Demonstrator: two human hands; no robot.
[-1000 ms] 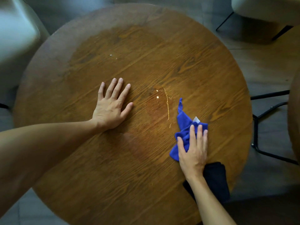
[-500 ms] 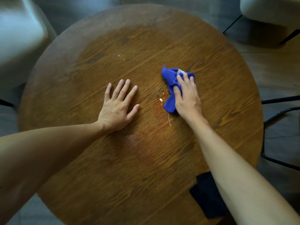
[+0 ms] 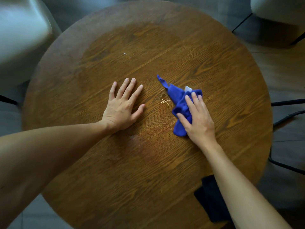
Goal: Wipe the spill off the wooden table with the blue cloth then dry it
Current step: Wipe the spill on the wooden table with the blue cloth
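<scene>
A round wooden table [image 3: 165,179] fills the view. My right hand [image 3: 197,119] presses a crumpled blue cloth [image 3: 179,103] with a white tag onto the table, right of the middle. A small wet patch of spill [image 3: 164,99] glistens just left of the cloth, touching its edge. My left hand [image 3: 123,107] lies flat on the wood with its fingers spread, a short way left of the spill and holding nothing.
A dark cloth [image 3: 210,199] lies at the table's near right edge, partly under my right forearm. A pale chair [image 3: 19,38] stands at the far left, another [image 3: 279,9] at the far right. Black metal chair legs [image 3: 287,113] stand at the right.
My right hand has pulled the blue cloth back toward me and to the right, after pushing it far across the spill. The wet streak is smaller. The left hand has stayed put.
</scene>
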